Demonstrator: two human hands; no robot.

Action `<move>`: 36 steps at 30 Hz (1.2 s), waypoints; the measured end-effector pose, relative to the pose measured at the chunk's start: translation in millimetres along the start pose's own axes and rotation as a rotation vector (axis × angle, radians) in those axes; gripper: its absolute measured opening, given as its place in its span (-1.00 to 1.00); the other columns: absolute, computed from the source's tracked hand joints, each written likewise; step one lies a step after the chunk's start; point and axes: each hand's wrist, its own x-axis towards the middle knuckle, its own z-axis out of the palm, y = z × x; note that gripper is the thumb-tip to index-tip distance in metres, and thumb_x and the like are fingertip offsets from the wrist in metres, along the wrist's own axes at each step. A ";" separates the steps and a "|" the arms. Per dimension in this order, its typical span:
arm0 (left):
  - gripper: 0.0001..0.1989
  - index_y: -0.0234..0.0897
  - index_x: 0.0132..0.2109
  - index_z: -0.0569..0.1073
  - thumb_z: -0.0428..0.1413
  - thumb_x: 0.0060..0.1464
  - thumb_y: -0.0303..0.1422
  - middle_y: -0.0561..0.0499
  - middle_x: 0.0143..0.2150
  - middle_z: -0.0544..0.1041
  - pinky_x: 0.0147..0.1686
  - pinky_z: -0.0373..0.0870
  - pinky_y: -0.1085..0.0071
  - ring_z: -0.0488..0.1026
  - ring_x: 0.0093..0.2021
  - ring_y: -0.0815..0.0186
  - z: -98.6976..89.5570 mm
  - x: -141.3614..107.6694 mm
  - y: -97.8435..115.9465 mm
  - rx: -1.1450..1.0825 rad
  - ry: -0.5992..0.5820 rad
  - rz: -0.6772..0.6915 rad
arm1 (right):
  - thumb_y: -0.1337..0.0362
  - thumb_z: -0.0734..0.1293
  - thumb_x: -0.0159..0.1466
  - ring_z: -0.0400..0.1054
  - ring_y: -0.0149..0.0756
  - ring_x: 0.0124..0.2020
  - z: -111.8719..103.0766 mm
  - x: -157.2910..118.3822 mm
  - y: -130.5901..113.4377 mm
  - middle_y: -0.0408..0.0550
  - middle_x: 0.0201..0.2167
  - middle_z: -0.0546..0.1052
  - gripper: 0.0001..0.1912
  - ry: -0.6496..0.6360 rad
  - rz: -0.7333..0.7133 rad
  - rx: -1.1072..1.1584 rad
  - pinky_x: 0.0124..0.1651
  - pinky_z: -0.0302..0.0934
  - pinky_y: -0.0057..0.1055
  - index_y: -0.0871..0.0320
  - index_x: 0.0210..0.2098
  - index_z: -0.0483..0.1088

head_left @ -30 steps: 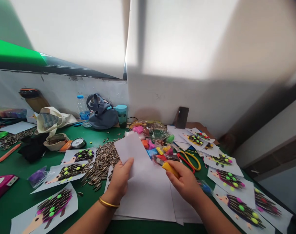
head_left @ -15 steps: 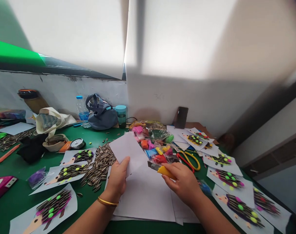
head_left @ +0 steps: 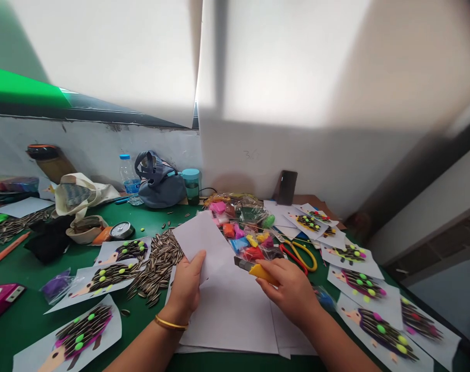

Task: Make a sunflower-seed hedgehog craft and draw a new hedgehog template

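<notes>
My left hand [head_left: 188,284] pinches a small white sheet of paper [head_left: 202,240], thumb on top, raised and tilted above the table. In my right hand [head_left: 287,287] is a yellow utility knife [head_left: 264,274], its grey blade end pointing left toward the sheet's right edge. Below both hands lies a stack of larger white paper [head_left: 235,320]. Just left of the sheet spreads a heap of sunflower seeds [head_left: 159,263]. Behind the knife are packets of coloured modelling clay [head_left: 245,243] and scissors [head_left: 302,256] with red and yellow handles.
Hedgehog pictures made with seeds lie at left [head_left: 85,330] and right [head_left: 378,330] on the green table [head_left: 142,333]. Along the wall stand a blue bag [head_left: 161,186], a teal-lidded cup [head_left: 191,186], a water bottle [head_left: 129,178] and a phone [head_left: 287,187].
Both hands, the small sheet and the knife keep nearly the same pose. The whole view has shifted very slightly.
</notes>
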 end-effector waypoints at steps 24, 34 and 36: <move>-0.55 -0.30 0.01 0.50 0.21 0.06 -0.10 -0.14 0.01 0.60 0.04 0.42 0.21 0.52 0.02 0.08 -3.6 -3.6 0.6 0.343 -0.106 0.208 | 0.17 0.33 0.31 0.37 -0.14 -0.20 3.5 0.5 5.2 -0.01 -0.21 0.53 -0.68 0.002 0.015 -0.015 -0.17 0.26 -0.24 0.06 0.04 0.43; -0.51 -0.32 0.03 0.48 0.20 0.05 -0.08 -0.17 0.02 0.58 0.02 0.42 0.15 0.51 0.01 0.05 -4.5 -2.4 -0.4 0.350 -0.114 0.189 | 0.15 0.32 0.31 0.40 -0.13 -0.20 1.2 3.0 4.6 0.01 -0.21 0.53 -0.68 0.012 0.045 0.011 -0.18 0.29 -0.24 0.04 0.04 0.45; -0.51 -0.31 0.04 0.48 0.19 0.06 -0.08 -0.17 0.01 0.59 -0.01 0.44 0.18 0.52 -0.01 0.06 -5.3 -1.9 -0.9 0.370 -0.116 0.192 | 0.15 0.32 0.31 0.40 -0.13 -0.19 1.1 3.2 4.0 0.00 -0.20 0.54 -0.68 0.012 0.053 0.016 -0.18 0.30 -0.24 0.04 0.04 0.45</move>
